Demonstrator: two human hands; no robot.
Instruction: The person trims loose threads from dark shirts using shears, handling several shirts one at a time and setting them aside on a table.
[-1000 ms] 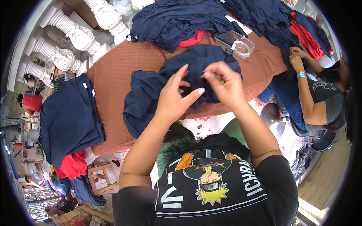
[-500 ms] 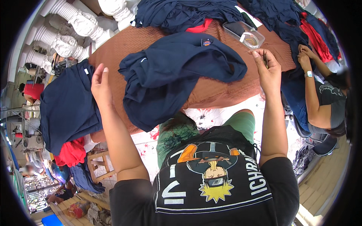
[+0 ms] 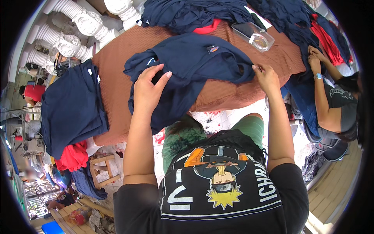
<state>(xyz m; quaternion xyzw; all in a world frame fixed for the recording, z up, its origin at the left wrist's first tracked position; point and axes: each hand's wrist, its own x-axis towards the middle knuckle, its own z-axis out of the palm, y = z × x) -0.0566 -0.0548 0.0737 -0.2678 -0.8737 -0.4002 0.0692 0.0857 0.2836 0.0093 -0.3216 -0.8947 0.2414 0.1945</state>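
A navy garment with a small woven label at its neck lies loosely spread on a brown cloth-covered table. Above its left part is my left hand, thumb and fingers apart and holding nothing visible. My right hand is at the garment's right edge, fingers curled and thumb tip against or just beside the cloth. Whatever those fingers hold is hidden; the slim dark tool seen there earlier does not show now.
A stack of navy garments lies at the table's left end, above a red cloth. Navy cloth is heaped at the back, near a clear plastic box. At right, another person's hands handle dark cloth. White carved pillars stand behind left.
My left hand has moved right, from beside the stack to over the garment. My right hand has come down and left to the garment's right edge, and its dark tool is out of sight.
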